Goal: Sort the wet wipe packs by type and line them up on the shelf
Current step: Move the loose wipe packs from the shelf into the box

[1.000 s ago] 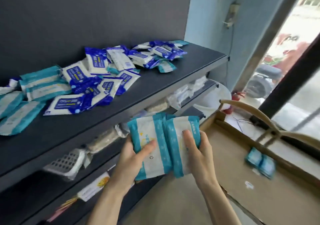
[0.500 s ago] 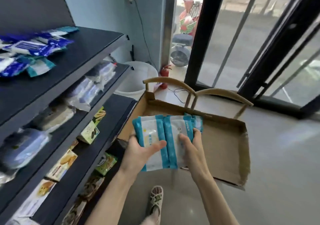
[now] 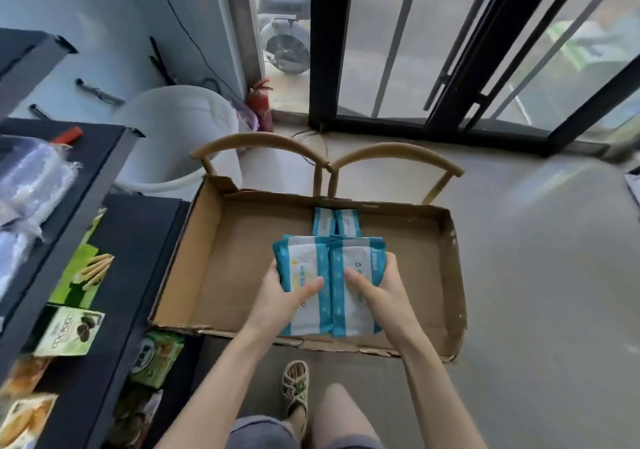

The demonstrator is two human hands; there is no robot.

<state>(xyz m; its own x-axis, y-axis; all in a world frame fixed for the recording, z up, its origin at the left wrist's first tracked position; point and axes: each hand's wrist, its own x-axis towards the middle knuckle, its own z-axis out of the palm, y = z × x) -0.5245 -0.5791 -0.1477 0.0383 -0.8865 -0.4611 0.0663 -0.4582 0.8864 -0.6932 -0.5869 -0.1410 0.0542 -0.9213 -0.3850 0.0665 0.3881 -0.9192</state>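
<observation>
You hold two teal-and-white plastic wet wipe packs side by side over the shallow brown cardboard tray point(image 3: 214, 251), their long edges touching. Your left hand point(image 3: 280, 298) is closed on the left teal-and-white wet wipe pack point(image 3: 302, 275), thumb laid across its printed face and fingers hidden beneath. Your right hand point(image 3: 379, 292) grips the right teal-and-white wet wipe pack point(image 3: 356, 275) the same way, thumb on top, fingers wrapped around its outer edge. More packs seem to be stacked under these two, but you cannot tell how many. Two smaller teal-and-white packs point(image 3: 336, 221) lie in the tray just beyond your hands, against its far wall. The tray sits on two light wooden chairs point(image 3: 398, 159). The dark shelving unit point(image 3: 114, 227) stands to your left, holding green snack boxes point(image 3: 69, 331).
</observation>
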